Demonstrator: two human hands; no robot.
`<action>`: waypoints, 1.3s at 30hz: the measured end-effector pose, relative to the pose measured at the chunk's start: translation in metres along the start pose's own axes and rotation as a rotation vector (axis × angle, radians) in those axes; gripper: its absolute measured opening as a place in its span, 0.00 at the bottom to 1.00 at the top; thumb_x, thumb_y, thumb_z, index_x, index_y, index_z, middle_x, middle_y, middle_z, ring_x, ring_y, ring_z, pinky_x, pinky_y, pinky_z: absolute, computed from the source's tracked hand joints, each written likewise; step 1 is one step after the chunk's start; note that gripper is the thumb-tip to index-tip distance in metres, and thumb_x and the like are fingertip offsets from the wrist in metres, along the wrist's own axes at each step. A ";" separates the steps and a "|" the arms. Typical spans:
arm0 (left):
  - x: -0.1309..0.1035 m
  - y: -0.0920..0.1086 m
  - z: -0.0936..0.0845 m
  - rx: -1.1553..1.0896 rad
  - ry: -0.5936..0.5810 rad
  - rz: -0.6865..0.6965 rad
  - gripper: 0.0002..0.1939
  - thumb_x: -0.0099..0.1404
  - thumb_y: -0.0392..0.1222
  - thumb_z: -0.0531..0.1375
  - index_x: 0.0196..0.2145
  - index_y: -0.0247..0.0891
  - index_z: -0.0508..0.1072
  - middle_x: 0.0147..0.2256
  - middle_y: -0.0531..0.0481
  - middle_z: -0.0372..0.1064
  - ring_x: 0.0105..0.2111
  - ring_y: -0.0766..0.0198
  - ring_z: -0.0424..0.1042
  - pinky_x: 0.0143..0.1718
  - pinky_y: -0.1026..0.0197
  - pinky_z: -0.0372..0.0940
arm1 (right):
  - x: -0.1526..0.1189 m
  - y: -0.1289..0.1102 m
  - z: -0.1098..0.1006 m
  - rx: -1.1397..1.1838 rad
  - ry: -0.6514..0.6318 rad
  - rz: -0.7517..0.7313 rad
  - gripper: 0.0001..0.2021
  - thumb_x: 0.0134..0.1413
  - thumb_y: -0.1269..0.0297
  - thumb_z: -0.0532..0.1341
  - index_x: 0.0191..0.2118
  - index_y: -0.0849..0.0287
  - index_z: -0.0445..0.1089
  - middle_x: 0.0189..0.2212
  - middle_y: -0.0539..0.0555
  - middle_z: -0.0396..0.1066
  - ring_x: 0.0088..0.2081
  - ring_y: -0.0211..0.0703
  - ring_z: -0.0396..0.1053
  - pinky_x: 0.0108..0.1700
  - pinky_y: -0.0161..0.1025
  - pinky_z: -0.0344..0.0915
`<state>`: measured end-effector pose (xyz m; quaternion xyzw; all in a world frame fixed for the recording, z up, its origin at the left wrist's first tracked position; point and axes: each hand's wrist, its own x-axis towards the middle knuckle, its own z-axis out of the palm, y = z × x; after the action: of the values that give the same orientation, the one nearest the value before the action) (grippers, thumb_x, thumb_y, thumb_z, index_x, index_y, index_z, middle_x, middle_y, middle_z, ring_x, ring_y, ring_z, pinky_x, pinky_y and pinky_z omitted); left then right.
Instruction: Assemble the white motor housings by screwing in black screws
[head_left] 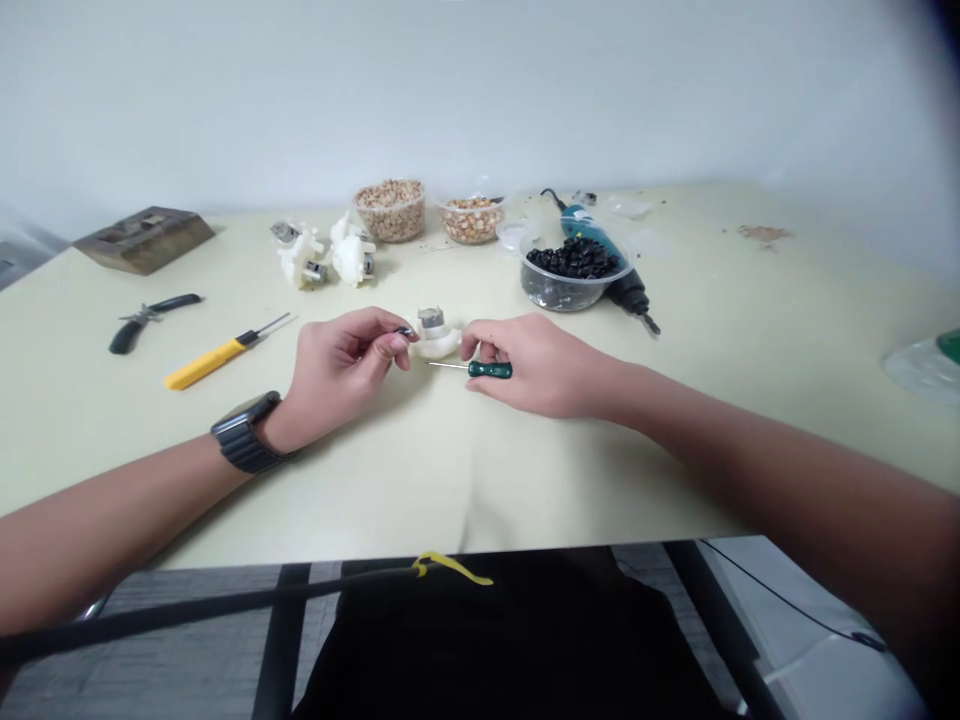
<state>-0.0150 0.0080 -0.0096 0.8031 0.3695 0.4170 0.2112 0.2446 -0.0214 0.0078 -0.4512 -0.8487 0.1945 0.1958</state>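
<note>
My left hand [349, 365], with a dark watch on its wrist, pinches a small dark piece [405, 331] between thumb and fingers. My right hand [536, 365] holds a small screwdriver with a dark green handle [490, 370]; its thin metal shaft points left, toward my left hand. Just behind and between both hands, a white plastic part with a metal cylinder on top [436, 340] rests on the table [420, 480]. My right fingertips are close to its right side; whether they touch it I cannot tell.
A yellow-handled tool [206, 363], pliers [142, 322] and a brown block [144, 240] lie left. White parts [301, 258], tubs of beige [391, 210] and orange pieces [471, 219], a tub of black beads [571, 272] and a teal power tool [585, 225] stand behind.
</note>
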 end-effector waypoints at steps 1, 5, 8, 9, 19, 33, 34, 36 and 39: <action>0.000 0.000 0.000 -0.007 0.002 0.016 0.13 0.73 0.51 0.64 0.38 0.37 0.79 0.26 0.49 0.79 0.24 0.68 0.72 0.24 0.65 0.63 | 0.001 0.001 0.000 -0.020 -0.008 0.008 0.11 0.59 0.63 0.66 0.47 0.59 0.74 0.36 0.53 0.75 0.33 0.40 0.66 0.36 0.37 0.54; -0.001 0.002 0.001 0.013 0.008 0.081 0.12 0.71 0.50 0.65 0.39 0.38 0.80 0.28 0.49 0.81 0.26 0.66 0.76 0.26 0.66 0.66 | 0.002 -0.001 0.000 -0.089 -0.015 0.015 0.10 0.61 0.62 0.66 0.46 0.59 0.74 0.38 0.54 0.76 0.37 0.43 0.68 0.37 0.38 0.55; -0.002 0.006 0.002 0.064 0.013 0.141 0.08 0.70 0.45 0.66 0.39 0.38 0.81 0.30 0.50 0.82 0.26 0.67 0.77 0.27 0.66 0.68 | 0.003 -0.001 0.001 -0.123 -0.005 -0.002 0.07 0.62 0.63 0.66 0.43 0.59 0.73 0.40 0.55 0.76 0.39 0.45 0.69 0.39 0.39 0.56; -0.002 0.008 0.002 0.086 0.015 0.164 0.06 0.70 0.43 0.66 0.39 0.38 0.81 0.30 0.51 0.82 0.26 0.68 0.78 0.27 0.67 0.69 | 0.003 0.000 0.002 -0.135 0.002 -0.020 0.07 0.63 0.63 0.66 0.43 0.59 0.73 0.40 0.56 0.76 0.41 0.46 0.70 0.40 0.40 0.57; -0.006 0.014 0.001 0.200 -0.039 0.261 0.06 0.71 0.42 0.65 0.36 0.39 0.81 0.28 0.55 0.81 0.23 0.71 0.74 0.25 0.69 0.65 | 0.004 -0.001 0.003 0.030 0.317 -0.334 0.06 0.64 0.64 0.68 0.43 0.61 0.76 0.35 0.52 0.75 0.40 0.44 0.69 0.45 0.40 0.62; -0.010 0.013 0.005 0.191 -0.033 0.332 0.07 0.71 0.43 0.67 0.36 0.39 0.84 0.24 0.56 0.80 0.18 0.75 0.69 0.22 0.73 0.62 | 0.005 -0.015 0.011 0.472 0.270 -0.197 0.04 0.58 0.69 0.69 0.39 0.60 0.76 0.36 0.50 0.76 0.34 0.35 0.67 0.36 0.35 0.63; -0.009 0.012 0.005 0.183 -0.030 0.330 0.08 0.71 0.45 0.67 0.37 0.40 0.84 0.24 0.56 0.79 0.19 0.74 0.70 0.22 0.73 0.63 | 0.005 -0.015 0.011 0.493 0.259 -0.193 0.04 0.58 0.69 0.69 0.39 0.60 0.76 0.36 0.50 0.76 0.34 0.35 0.67 0.35 0.35 0.63; -0.009 0.011 0.005 0.172 -0.019 0.331 0.10 0.71 0.47 0.67 0.37 0.40 0.85 0.23 0.56 0.79 0.20 0.73 0.73 0.23 0.72 0.65 | 0.005 -0.016 0.011 0.526 0.242 -0.180 0.04 0.58 0.69 0.69 0.39 0.60 0.76 0.36 0.50 0.76 0.34 0.35 0.67 0.34 0.35 0.63; -0.008 0.011 0.005 0.184 -0.005 0.323 0.10 0.70 0.48 0.67 0.36 0.41 0.85 0.23 0.56 0.78 0.18 0.73 0.69 0.22 0.71 0.62 | 0.004 -0.016 0.010 0.567 0.226 -0.163 0.05 0.58 0.66 0.69 0.38 0.59 0.75 0.39 0.51 0.75 0.35 0.36 0.67 0.34 0.35 0.65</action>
<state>-0.0090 -0.0055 -0.0095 0.8690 0.2718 0.4078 0.0684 0.2262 -0.0274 0.0078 -0.3279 -0.7670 0.3556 0.4216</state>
